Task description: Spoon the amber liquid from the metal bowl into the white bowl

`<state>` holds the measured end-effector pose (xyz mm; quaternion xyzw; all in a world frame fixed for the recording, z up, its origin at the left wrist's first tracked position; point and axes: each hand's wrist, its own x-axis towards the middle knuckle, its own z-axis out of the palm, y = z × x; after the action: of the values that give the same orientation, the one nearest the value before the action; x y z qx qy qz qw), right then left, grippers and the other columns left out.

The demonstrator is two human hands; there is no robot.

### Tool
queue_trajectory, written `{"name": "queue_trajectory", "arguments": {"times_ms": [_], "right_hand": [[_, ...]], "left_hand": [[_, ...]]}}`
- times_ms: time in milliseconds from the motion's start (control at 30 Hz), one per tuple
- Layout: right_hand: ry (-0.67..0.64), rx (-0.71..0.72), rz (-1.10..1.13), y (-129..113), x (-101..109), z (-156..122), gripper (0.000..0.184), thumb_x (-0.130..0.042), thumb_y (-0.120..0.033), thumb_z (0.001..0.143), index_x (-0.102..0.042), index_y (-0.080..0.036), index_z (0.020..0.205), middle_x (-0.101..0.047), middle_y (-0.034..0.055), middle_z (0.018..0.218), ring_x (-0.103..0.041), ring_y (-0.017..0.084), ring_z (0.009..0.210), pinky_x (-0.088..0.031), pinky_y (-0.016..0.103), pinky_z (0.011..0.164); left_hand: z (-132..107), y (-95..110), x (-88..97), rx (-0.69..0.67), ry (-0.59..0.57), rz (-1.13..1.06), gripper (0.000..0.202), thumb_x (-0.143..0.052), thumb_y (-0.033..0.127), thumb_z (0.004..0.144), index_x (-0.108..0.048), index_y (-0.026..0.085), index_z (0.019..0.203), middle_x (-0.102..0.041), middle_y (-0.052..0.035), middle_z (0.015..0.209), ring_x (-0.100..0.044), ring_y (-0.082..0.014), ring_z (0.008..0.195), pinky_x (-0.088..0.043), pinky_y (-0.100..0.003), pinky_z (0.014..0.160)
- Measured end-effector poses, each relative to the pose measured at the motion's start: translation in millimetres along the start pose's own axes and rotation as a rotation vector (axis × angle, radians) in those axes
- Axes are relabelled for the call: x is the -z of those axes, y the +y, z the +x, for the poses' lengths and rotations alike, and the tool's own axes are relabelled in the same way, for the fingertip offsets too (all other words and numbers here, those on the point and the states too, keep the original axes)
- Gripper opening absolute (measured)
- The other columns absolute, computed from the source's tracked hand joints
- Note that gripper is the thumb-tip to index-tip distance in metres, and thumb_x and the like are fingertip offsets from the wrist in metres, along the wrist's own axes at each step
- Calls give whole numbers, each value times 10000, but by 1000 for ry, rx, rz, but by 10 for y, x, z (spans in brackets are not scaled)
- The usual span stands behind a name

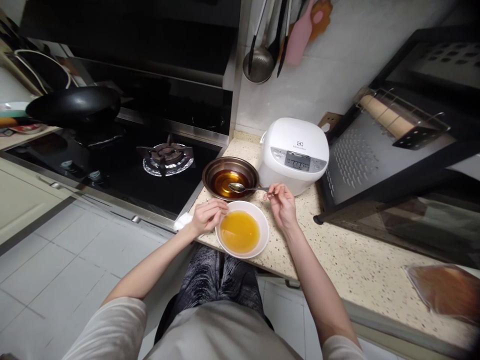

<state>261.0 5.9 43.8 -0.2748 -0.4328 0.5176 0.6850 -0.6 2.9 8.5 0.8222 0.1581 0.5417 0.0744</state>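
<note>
A metal spoon (238, 188) is pinched by its handle in my right hand (281, 204), its bowl over the near side of a brown metal bowl (210, 175) of dark amber liquid. Closer to me stands a white bowl (263, 235) holding cloudy yellow liquid. My left hand (210, 215) has its fingers closed on this white bowl's upper left rim. Whether the spoon carries any liquid is hard to make out.
A white rice cooker (294, 155) stands behind my right hand. To the left is a gas stove (168, 157) with a black wok (75, 105). A dark rack (352, 165) stands at right, near a packet (446, 290). White tissue (182, 221) lies by the counter edge.
</note>
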Motion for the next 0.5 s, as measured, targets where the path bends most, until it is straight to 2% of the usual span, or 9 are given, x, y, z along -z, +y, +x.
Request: {"name": "queue_trajectory", "arguments": {"times_ms": [300, 500], "right_hand": [[-8, 45, -3, -188, 14, -18, 362, -726, -483, 864, -548, -215, 698, -516, 3, 739, -500, 135, 632, -516, 283, 599], [-16, 41, -33, -291, 22, -36, 381, -716, -505, 860, -535, -229, 670, -462, 14, 718, -460, 166, 662, -499, 305, 578]], "left_hand": [[-3, 0, 2, -8, 3, -3, 207, -484, 55, 930, -673, 138, 915, -745, -100, 897, -725, -211, 947, -623, -355, 797], [-11, -5, 1, 2, 5, -4, 214, -477, 96, 952, -680, 152, 916, -748, -90, 900, -731, -206, 940, -627, -355, 792]]}}
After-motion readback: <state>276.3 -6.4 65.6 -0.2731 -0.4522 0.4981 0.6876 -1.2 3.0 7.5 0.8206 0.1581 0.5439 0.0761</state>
